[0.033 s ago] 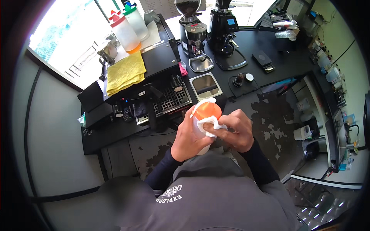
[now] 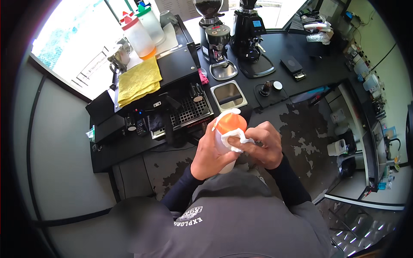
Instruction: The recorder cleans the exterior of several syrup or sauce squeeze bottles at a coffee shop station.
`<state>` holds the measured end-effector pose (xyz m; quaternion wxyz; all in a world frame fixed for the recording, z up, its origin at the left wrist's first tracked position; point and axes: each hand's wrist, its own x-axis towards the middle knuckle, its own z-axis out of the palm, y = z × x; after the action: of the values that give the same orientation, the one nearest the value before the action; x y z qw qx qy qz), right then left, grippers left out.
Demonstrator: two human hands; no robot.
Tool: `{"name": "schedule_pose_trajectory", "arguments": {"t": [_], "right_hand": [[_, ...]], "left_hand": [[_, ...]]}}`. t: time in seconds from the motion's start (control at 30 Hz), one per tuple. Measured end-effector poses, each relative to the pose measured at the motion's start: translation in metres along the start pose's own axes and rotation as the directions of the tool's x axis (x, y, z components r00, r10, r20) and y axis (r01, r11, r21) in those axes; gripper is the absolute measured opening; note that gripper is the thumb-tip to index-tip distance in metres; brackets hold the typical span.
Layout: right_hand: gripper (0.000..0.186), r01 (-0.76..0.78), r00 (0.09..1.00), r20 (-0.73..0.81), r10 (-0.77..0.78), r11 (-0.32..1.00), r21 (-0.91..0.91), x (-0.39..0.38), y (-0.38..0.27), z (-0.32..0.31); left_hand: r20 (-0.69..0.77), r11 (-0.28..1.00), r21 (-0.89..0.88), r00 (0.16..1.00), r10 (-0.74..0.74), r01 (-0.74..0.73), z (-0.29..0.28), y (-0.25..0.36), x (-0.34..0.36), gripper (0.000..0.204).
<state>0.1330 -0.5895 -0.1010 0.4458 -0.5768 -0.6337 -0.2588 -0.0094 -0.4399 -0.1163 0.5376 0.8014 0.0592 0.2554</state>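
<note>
The left hand (image 2: 211,157) is wrapped around a squeeze bottle (image 2: 227,129) with an orange top, held upright in front of the chest above the floor, just short of the black counter (image 2: 297,47). The right hand (image 2: 264,144) is closed on a white cloth (image 2: 235,142) pressed against the bottle's side below the cap. This looks like a wipe-down of the bottle in progress; the next move probably calls for turning the bottle in the left hand's grip so the cloth meets an unwiped side.
</note>
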Motion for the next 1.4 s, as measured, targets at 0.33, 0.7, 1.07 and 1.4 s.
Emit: {"name": "schedule_pose_trajectory", "arguments": {"t": [0.33, 0.7, 1.07, 1.4], "right_hand": [[0.018, -0.657, 0.541, 0.148, 0.828, 0.306, 0.689, -0.018, -0.005, 0.001], [0.017, -0.598, 0.753, 0.656, 0.049, 0.468, 0.651, 0.016, 0.079, -0.052], [0.022, -0.612, 0.551, 0.293, 0.781, 0.140, 0.778, -0.014, 0.036, -0.018], [0.043, 0.058, 0.995, 0.074, -0.068, 0.990, 0.130, -0.024, 0.100, -0.095]], "left_hand": [[0.012, 0.996, -0.088, 1.000, 0.016, -0.015, 0.014, -0.003, 0.007, 0.090], [0.514, 0.997, -0.056, 0.854, 0.080, -0.060, 0.003, 0.001, 0.024, 0.149], [-0.130, 0.969, -0.240, 0.991, 0.026, -0.057, 0.060, 0.008, 0.041, 0.117], [-0.362, 0.989, -0.138, 0.926, -0.108, 0.061, 0.133, 0.031, 0.076, 0.097]]}}
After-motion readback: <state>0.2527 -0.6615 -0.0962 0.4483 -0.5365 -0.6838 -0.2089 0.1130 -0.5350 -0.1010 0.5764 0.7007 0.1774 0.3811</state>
